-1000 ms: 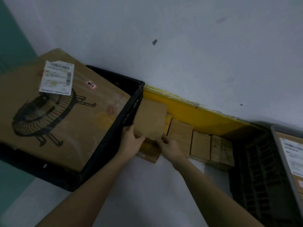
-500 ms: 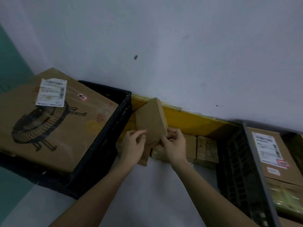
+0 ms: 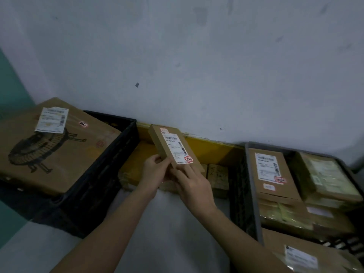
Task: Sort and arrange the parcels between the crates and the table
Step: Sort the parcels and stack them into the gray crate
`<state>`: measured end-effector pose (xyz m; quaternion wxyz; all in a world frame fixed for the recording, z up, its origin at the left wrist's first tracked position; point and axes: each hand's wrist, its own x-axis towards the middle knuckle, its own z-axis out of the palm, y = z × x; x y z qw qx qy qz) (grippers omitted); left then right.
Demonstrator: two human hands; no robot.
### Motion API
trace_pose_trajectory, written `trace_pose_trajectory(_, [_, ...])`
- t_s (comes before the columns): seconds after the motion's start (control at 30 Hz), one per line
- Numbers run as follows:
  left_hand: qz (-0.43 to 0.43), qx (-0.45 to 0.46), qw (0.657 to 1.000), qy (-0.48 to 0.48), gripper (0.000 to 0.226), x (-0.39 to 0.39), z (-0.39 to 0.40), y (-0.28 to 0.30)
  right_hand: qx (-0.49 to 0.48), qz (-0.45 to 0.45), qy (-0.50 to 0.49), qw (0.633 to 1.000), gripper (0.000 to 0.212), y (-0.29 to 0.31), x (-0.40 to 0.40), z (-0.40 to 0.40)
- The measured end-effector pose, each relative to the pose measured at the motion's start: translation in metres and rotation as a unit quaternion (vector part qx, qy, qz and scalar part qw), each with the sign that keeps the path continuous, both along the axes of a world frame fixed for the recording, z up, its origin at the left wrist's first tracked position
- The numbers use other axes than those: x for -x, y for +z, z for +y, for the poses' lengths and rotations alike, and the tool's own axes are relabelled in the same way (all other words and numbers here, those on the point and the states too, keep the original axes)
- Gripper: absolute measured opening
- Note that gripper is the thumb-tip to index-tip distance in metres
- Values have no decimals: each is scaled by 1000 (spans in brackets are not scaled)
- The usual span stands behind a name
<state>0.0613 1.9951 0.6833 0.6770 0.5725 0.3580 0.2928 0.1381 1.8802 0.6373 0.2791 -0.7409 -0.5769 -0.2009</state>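
Brown parcel [image 3: 173, 148] with white barcode label [image 3: 175, 148], black crate [image 3: 110, 154], yellow ledge [image 3: 212, 148].

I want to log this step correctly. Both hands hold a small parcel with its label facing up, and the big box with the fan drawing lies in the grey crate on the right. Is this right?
Not quite. In the head view the fan box lies on the black crate on the left, not in the grey crate. The rest holds: the left hand and right hand hold the small parcel, label up.

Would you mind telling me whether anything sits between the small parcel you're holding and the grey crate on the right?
Nothing visible blocks it. Both hands, left hand and right hand, hold the small parcel lifted above the row of small boxes; the grey crate lies open-topped to the right, already holding labelled parcels.
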Motion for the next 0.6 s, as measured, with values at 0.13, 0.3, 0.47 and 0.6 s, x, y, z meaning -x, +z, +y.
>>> trace_pose_trajectory(0.13, [3,-53,998,-18,18,2,-24,12,-27,68,1,997,36,13,-5,-32])
trace_pose_trajectory(0.3, [-8,-57,997,-42,15,6,-50,22,-85,243,-149,955,30,32,-38,-79])
trace_pose_trajectory(0.47, [-1,-63,996,-63,16,-2,-79,30,-97,523,-62,845,38,39,-56,-123])
trace_pose_trajectory(0.6, [1,-63,995,-78,15,-13,-103,30,-144,576,-44,803,29,39,-65,-151])
